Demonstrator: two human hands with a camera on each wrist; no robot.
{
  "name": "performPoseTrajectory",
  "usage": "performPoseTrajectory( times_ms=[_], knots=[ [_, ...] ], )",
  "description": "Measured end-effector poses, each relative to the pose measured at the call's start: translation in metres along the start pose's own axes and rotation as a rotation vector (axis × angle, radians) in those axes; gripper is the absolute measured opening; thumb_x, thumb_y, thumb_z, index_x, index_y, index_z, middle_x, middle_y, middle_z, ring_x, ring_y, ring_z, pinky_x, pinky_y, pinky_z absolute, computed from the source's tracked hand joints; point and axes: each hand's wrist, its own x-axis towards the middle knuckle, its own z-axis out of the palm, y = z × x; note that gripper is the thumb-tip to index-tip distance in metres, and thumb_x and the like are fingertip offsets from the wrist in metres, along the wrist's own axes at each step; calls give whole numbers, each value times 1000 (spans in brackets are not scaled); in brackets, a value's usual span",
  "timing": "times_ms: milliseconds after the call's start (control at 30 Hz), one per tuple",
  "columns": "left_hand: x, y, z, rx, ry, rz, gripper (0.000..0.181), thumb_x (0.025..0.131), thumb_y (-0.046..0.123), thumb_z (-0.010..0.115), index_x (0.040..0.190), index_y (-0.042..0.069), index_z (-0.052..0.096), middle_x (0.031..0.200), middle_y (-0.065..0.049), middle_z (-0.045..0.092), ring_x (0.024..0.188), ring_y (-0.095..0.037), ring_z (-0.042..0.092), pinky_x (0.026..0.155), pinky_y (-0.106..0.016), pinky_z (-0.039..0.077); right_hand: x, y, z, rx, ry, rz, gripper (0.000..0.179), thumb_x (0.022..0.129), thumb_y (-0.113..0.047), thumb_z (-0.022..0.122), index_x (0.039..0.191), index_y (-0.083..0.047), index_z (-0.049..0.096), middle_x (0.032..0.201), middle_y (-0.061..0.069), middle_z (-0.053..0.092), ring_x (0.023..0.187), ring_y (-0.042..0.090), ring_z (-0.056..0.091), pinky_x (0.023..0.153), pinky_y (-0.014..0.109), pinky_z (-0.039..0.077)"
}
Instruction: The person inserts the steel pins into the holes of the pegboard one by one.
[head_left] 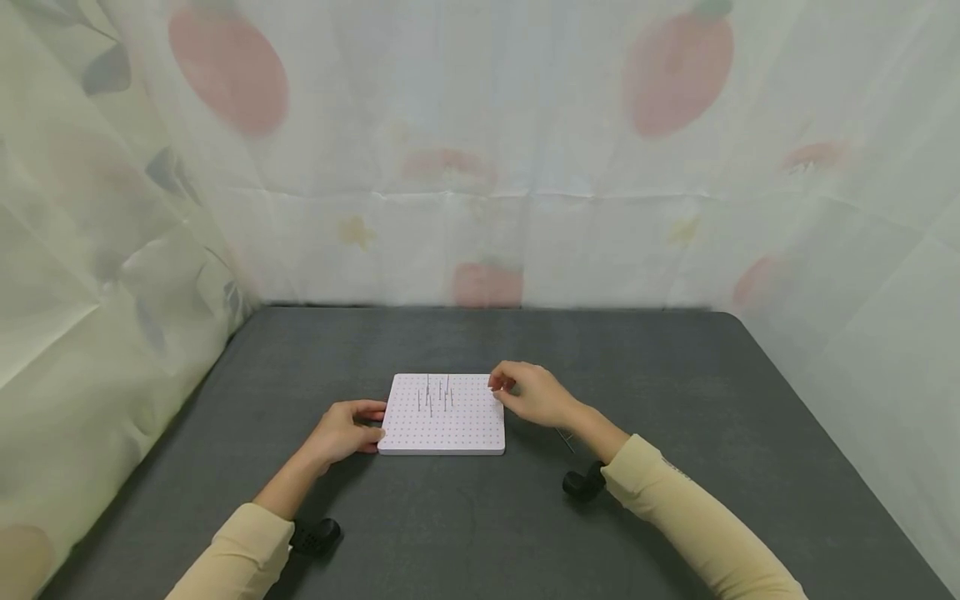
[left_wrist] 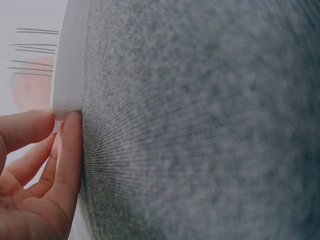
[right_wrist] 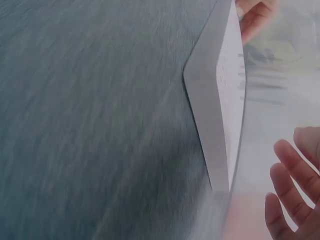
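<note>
A white pegboard (head_left: 465, 429) with rows of small holes lies flat on the dark table. Several thin metal pins (head_left: 431, 407) stand upright in its left and middle part; in the left wrist view the pins (left_wrist: 32, 72) stick out from its face. My left hand (head_left: 341, 432) grips the board's left edge, thumb on top and fingers along the side (left_wrist: 69, 155). Over the board's right edge hovers my right hand (head_left: 534, 395), its fingers loosely bent. The right wrist view shows the fingers (right_wrist: 292, 192) apart, with no object visible between them.
More thin pins (head_left: 566, 440) lie on the table (head_left: 465, 533) beside the board, partly hidden by the right forearm. Black wrist-worn devices (head_left: 583, 483) hang under both wrists. A printed curtain (head_left: 585, 242) stands behind the table and along its sides.
</note>
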Motion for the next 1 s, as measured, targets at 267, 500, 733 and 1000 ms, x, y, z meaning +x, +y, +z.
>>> performPoseTrajectory(
  times_ms=[267,500,733,1000],
  knots=[
    [1,-4,0,9,-7,9,51,86,-1,67,135,-6,54,130,-27,60,90,-17,69,73,-34,62,-20,13,-24,20,11,-16,14,93,-12,66,107,-9,65,100,1,70,94,16,66,81,39,58],
    [1,-4,0,1,-6,2,51,86,-1,67,135,-5,55,129,-26,60,89,-16,69,72,-33,62,-42,28,-37,21,16,20,17,92,-11,68,109,-8,66,101,1,70,95,16,65,83,39,57],
    [2,-4,-1,-2,-7,7,51,86,-1,67,136,-6,54,129,-26,60,89,-17,69,72,-34,62,-59,39,-44,45,-13,42,18,93,-12,67,110,-9,65,104,2,70,97,17,65,85,42,57],
    [1,-3,0,-7,-12,13,50,86,-2,67,135,-7,54,129,-28,60,89,-17,69,73,-34,62,-73,51,-43,66,-126,52,22,94,-17,66,114,-8,63,108,4,70,101,19,64,85,37,56]
  ],
)
